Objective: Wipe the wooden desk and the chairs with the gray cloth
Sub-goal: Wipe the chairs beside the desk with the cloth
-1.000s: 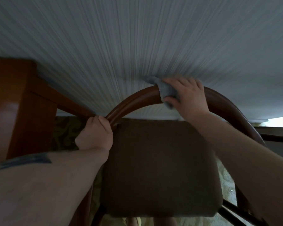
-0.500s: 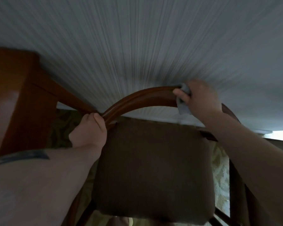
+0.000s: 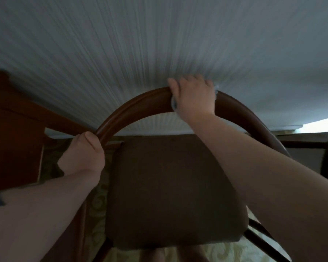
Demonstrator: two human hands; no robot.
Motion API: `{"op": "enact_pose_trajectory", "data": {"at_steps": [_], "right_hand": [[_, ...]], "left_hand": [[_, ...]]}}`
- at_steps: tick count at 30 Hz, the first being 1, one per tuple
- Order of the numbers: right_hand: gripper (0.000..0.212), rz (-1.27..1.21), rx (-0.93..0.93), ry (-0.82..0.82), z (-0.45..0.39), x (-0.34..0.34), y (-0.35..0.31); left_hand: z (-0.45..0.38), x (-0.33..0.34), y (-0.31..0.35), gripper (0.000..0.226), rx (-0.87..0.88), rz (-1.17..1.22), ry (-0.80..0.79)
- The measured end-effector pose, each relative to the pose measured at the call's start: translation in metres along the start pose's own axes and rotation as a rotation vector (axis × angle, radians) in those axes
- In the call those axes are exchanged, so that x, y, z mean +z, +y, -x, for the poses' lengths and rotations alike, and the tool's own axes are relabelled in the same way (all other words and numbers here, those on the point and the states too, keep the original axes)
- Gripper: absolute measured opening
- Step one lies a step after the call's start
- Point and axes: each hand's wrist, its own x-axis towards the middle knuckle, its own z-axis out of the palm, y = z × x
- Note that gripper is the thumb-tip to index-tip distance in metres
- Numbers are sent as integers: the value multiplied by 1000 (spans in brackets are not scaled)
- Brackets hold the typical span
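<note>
Brown chair seat [image 3: 170, 190], gray cloth [image 3: 174, 104], striped wall [image 3: 159, 44].

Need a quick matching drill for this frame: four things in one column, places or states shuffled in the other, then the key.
Things
1. left hand
2. right hand
3. gray cloth
4. seat cushion

Places or states
A. dark brown, below the curved rail
B. grips the lower left end of the curved rail
C. mostly hidden under a hand, edges peeking out
D. at the top of the arch, pressing the cloth on it

Pairs: 1-B, 2-D, 3-C, 4-A
</note>
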Motion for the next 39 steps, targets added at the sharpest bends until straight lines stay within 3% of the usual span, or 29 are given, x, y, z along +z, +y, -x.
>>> {"op": "enact_pose_trajectory", "data": {"at_steps": [3, 7, 10, 12, 17, 24, 32, 35, 39], "right_hand": [[31, -36, 159, -17, 23, -3, 50], [35, -235, 284, -60, 43, -9, 72], [37, -260, 239, -167, 47, -14, 80], [36, -316, 292, -139, 51, -17, 86], [33, -339, 551, -43, 98, -7, 117], [39, -231, 908, 5, 241, 17, 176], [44, -110, 1234, -7, 357, 30, 150], [43, -80, 1220, -70, 331, 25, 159], [46, -155, 1066, -37, 301, 24, 174]], "left_hand": [[2, -1, -3, 45, 132, 31, -33], [8, -11, 11, 45, 551, 56, 4], [9, -7, 70, 42, 913, 96, -8], [12, -3, 128, 45, 1020, 45, -38], [33, 19, 225, 51, 1057, -131, -133], [52, 35, 244, 48, 967, -299, -121], [64, 42, 238, 67, 933, -480, -94], [99, 51, 245, 74, 883, -382, -156], [197, 76, 254, 62, 1133, -323, -386]]}}
